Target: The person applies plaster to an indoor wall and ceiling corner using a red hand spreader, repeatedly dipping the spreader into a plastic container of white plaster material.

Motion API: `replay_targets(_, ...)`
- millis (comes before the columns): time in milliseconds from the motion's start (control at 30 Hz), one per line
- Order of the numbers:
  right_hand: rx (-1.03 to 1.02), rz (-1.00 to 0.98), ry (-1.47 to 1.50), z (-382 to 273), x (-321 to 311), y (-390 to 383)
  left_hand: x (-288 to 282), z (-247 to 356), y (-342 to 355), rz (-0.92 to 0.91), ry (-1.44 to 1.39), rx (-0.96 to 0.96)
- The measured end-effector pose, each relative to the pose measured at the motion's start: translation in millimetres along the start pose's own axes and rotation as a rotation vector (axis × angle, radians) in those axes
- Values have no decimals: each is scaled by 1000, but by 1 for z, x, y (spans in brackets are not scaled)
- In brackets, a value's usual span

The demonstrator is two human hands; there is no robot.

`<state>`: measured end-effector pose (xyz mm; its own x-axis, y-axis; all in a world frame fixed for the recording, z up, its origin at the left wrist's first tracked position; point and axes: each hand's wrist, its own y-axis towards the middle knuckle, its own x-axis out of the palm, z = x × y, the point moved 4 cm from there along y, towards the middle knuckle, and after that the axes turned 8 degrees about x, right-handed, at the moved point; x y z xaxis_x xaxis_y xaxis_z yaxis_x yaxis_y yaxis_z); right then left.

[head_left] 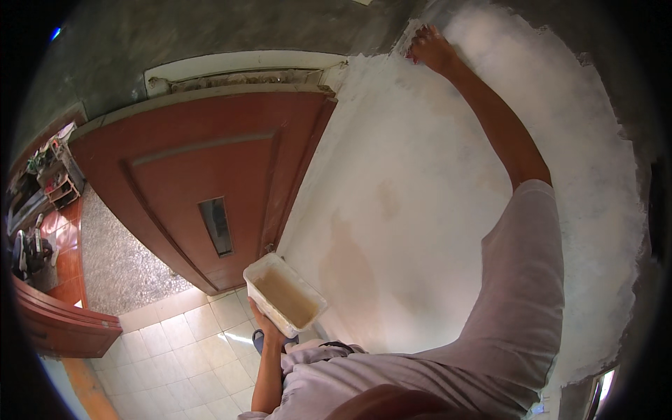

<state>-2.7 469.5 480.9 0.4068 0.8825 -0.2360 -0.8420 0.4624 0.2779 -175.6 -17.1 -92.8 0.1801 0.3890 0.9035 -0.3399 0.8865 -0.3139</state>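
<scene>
My left hand (267,323) grips a white rectangular plastic tub (318,308) from its near left side, low in front of me. Cloudy tan-brown liquid (285,297) lies inside it. High up, with the arm stretched out, my right hand (428,50) presses its curled fingers to the upper corner of a wall coated in whitish plaster (434,182), where the coat meets bare grey cement. Whatever those fingers hold, if anything, is too small to make out. Darker damp-looking patches mark the lower part of the plaster.
A reddish-brown panelled door (238,161) with a narrow glass slot stands ajar left of the wall, under a pale frame (245,61). Pale floor tiles (168,378) lie below. Through the doorway appear speckled paving (115,259) and a cluttered shelf (63,189).
</scene>
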Motion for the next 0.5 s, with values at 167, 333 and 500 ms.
replay_targets(167, 32, -57, -116, 14, -25, 3, -4, -3, 10, -14, 5, -22)
replay_targets(333, -7, -6, 188, 19, -25, 13, -5, -8, 18, -17, 22, -19)
replay_targets(500, -14, 189, -48, 1, 19, 5, -4, -10, 16, -30, 31, -67)
